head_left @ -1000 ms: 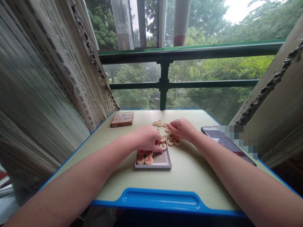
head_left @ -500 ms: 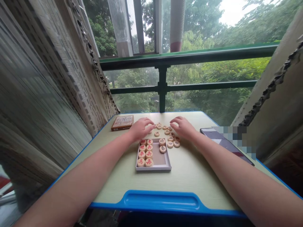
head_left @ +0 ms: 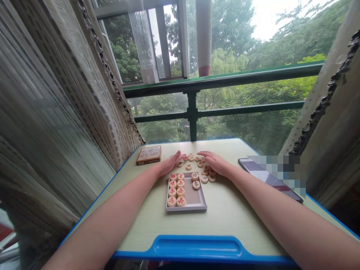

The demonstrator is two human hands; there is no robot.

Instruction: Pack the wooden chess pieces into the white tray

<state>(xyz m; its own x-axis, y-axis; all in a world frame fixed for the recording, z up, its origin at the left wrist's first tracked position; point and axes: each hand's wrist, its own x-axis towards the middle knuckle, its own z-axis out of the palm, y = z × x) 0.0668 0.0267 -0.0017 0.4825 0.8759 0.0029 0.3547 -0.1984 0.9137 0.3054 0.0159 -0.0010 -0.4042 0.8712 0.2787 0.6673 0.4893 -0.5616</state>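
Note:
A shallow grey tray [head_left: 197,204] lies mid-table with several round wooden chess pieces [head_left: 176,189] lined up in its left side and two more at its top. Loose wooden pieces [head_left: 197,162] are scattered just beyond the tray. My left hand [head_left: 169,164] lies flat, fingers stretched out, at the left of the loose pieces. My right hand [head_left: 213,163] lies flat with fingers extended at their right, covering some of them. Neither hand holds a piece.
A brown game box [head_left: 149,154] sits at the table's far left. A phone [head_left: 270,179] lies at the right edge. The table [head_left: 225,217] has a blue rim and front handle. Curtains hang on both sides; a green railing and window stand behind.
My left hand left the tray, where it was setting pieces, and moved out to the loose pieces. Both hands went from curled to flat. The view tilted up slightly.

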